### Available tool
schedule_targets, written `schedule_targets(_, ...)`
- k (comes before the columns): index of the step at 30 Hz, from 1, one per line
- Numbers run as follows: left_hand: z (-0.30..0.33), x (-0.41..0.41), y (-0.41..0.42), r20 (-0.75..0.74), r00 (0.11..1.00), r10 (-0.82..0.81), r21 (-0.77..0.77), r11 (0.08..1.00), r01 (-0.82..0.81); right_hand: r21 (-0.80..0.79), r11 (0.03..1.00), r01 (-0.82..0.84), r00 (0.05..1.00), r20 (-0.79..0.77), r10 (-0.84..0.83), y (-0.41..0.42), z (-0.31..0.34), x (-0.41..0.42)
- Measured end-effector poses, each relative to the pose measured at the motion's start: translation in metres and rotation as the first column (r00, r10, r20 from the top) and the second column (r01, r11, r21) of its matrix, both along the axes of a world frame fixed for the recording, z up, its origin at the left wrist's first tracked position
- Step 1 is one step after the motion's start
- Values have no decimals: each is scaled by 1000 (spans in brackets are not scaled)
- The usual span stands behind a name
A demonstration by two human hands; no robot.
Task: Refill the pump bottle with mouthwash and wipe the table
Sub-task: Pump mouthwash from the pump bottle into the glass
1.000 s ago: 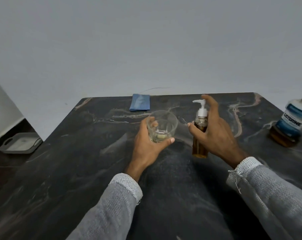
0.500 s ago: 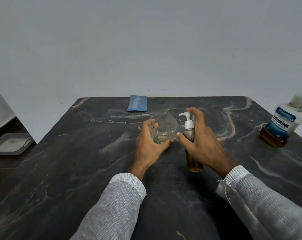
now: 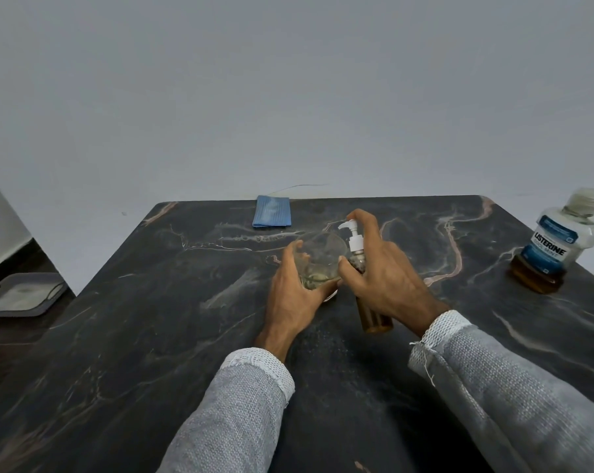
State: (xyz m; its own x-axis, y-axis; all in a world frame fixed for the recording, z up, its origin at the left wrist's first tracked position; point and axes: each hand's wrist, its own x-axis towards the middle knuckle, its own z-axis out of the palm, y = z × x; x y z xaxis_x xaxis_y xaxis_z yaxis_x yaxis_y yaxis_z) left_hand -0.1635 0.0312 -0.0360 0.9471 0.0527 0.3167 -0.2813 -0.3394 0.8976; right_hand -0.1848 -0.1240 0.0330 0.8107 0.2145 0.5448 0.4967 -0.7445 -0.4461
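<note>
The only readable text stands on the mouthwash bottle near the right edge of the table. Its blue label carries the brand "LISTERINE" in large white capitals. A smaller line just beneath seems to read "COOL MINT", though it is too blurred to be sure. Other small print on the label cannot be read.
</note>
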Motion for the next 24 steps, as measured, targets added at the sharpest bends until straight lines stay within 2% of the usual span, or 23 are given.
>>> schedule_targets(13, 2, -1, 2, 2, 1000, -6, 16, 1000, 6, 4, 1000, 10, 1000, -7, -10, -1, -6, 7)
schedule_targets(24, 2, 0, 1, -5, 1000, -7, 9, 1000, 7, 31, 998, -48, 999, -15, 48, 6, 0, 4)
